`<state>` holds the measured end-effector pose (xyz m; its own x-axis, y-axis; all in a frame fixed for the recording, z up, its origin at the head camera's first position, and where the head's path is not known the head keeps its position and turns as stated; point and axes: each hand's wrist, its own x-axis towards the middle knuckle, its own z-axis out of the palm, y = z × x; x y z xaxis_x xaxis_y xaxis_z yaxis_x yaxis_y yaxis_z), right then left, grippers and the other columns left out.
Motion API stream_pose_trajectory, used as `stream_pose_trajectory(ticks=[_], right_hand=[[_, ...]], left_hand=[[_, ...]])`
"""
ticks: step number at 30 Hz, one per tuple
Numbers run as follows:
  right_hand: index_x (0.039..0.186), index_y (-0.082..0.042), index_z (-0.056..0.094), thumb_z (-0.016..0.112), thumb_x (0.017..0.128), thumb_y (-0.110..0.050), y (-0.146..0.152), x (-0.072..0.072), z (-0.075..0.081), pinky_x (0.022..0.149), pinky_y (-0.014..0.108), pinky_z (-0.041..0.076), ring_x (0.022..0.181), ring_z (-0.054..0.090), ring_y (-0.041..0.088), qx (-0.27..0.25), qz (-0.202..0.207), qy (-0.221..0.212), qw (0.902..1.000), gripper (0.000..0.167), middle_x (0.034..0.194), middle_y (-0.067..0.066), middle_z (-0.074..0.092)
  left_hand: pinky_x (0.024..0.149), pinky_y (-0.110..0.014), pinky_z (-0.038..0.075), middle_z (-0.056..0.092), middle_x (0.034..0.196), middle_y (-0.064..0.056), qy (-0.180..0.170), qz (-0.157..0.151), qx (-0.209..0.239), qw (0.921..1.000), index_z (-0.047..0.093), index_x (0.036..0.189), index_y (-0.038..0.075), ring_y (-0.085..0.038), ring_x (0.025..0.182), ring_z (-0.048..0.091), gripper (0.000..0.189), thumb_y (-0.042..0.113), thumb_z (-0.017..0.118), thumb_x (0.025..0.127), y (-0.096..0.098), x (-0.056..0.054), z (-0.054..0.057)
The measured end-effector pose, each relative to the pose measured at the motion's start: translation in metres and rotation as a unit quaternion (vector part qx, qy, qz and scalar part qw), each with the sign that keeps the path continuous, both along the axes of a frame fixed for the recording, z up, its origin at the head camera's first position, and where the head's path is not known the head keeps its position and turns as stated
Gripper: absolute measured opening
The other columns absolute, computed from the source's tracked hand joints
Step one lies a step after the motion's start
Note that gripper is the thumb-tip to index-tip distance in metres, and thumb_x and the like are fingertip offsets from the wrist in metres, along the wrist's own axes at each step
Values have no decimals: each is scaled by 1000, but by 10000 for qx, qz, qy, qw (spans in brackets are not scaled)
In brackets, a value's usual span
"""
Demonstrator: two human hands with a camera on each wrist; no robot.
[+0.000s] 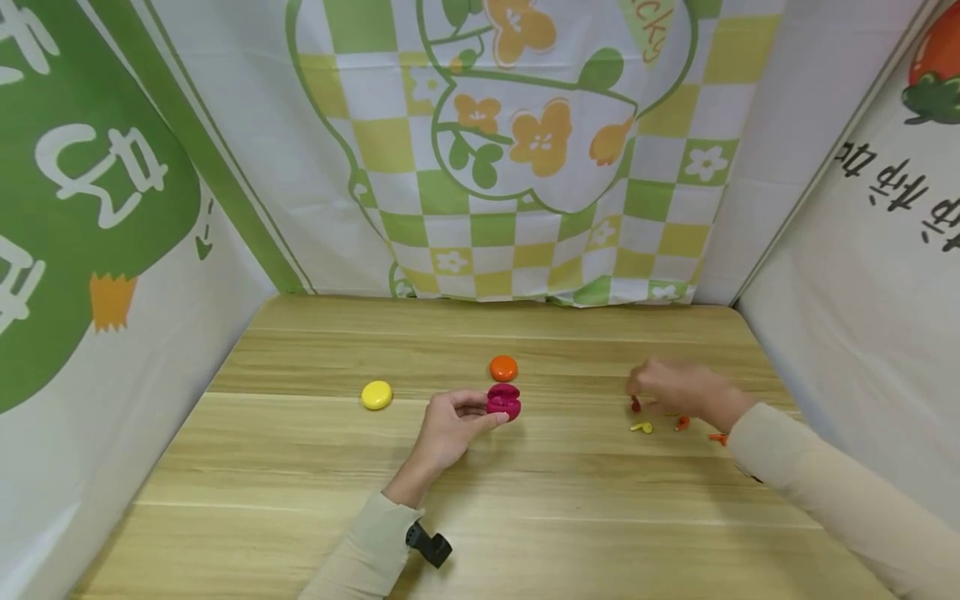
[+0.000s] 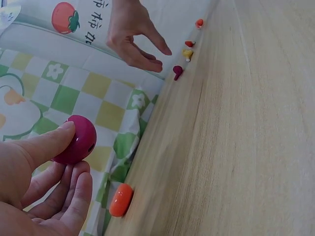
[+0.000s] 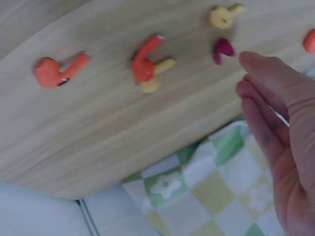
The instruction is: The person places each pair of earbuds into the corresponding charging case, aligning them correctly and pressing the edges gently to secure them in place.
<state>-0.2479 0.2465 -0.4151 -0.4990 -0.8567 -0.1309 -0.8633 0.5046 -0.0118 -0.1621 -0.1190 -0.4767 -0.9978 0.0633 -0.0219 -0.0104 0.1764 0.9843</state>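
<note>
My left hand (image 1: 447,427) pinches a magenta earbud case (image 1: 504,403) between thumb and fingers, its lid raised; inside detail is too small to tell. Over on the right, my right hand (image 1: 678,387) hovers by a magenta earbud (image 3: 223,50) that lies on the table. Its thumb and fingers are apart with nothing between them in the right wrist view. Beside that earbud lies a yellow earbud (image 3: 222,17). An orange earbud (image 3: 143,69) rests against or over another yellow earbud (image 3: 150,85). A second orange earbud (image 3: 47,73) lies farther off.
An orange round case (image 1: 503,368), lid down, sits just behind the magenta one. To the left is a yellow round case (image 1: 377,395), also closed. Printed cloth (image 1: 540,250) hangs along the back of the wooden table (image 1: 300,475), with side panels left and right.
</note>
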Motion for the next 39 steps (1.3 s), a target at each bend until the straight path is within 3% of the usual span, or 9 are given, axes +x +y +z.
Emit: stream_pose_trajectory(ticks=[7,11,18,29,34,39], right_hand=[[78,-12,71,86,79,3,1,-5,-17,61,23,55,71,65,10,102,164,291,9994,21,80,-1,68],[80,-13,73,89,80,-2,3,-6,-24,64,24,57,73,66,11,330,60,345,9988,19,81,-3,68],[75,-15,71,90,79,-4,1,-5,-28,62,25,56,70,64,10,325,231,704,9967,22,78,-4,66],[71,-15,66,89,79,-2,0,-8,-33,57,24,49,64,55,8,488,204,890,9946,27,75,-3,64],[67,-14,60,83,86,-2,-2,-7,-31,56,20,34,62,36,4,351,-44,469,9983,32,69,-6,55],[67,-15,61,74,85,4,-1,-11,-29,58,18,33,64,35,0,-328,-345,-401,9981,29,66,-11,47]], left_hand=[[75,-18,59,80,107,-12,-3,-20,8,10000,80,107,4,-15,87,73,27,13,90,84,-1,0,1],[76,-18,60,80,107,-13,24,-19,13,10000,80,107,3,-15,87,73,26,12,90,85,0,1,0],[76,-18,60,79,108,-13,46,-47,-43,10000,80,107,3,-16,87,73,26,12,90,85,1,0,-3],[75,-17,59,79,107,-14,104,-100,23,9999,80,105,3,-16,86,73,24,11,90,85,1,-1,-5],[75,-17,59,79,107,-14,85,-102,31,9999,80,105,3,-16,86,73,25,11,90,85,0,-1,-6],[74,-17,59,79,107,-14,75,-117,9,9999,80,106,3,-15,86,72,25,12,90,85,0,-1,-6]])
